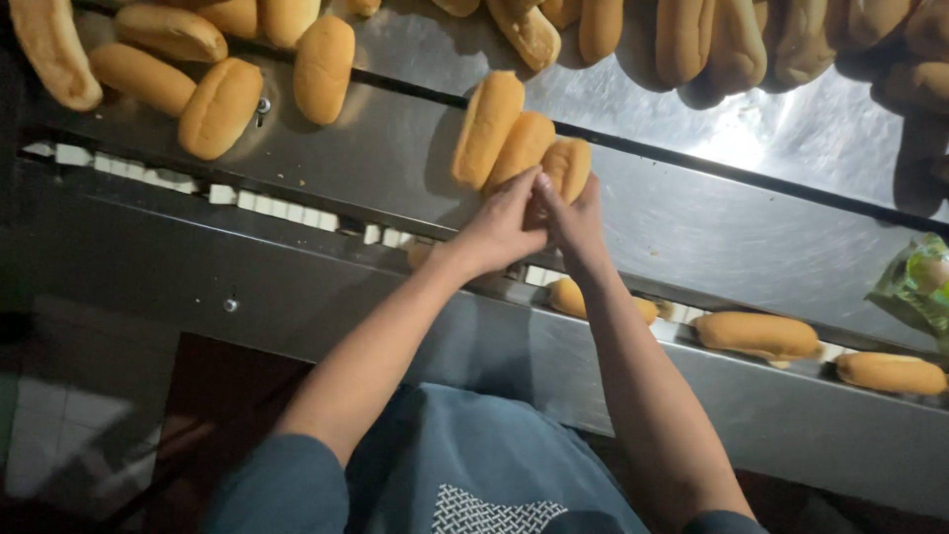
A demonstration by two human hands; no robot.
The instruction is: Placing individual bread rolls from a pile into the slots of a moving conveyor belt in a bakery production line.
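Note:
Three golden oblong bread rolls lie side by side on the steel table (pixel 712 222): a left roll (pixel 486 127), a middle roll (pixel 521 148) and a short right roll (pixel 567 164). Both my hands meet at their near ends. My left hand (pixel 497 235) has its fingertips pinched on the end of the middle roll. My right hand (pixel 576 225) curls around the near end of the right roll. The two hands touch each other.
A conveyor track of white links (pixel 267 204) runs along the table's near side and carries rolls (pixel 756 334) (pixel 890 373); another roll (pixel 568 297) sits behind my right forearm. Loose rolls (pixel 219 107) lie at upper left, a pile (pixel 732 40) at the back. A green plastic bag (pixel 914 282) is at right.

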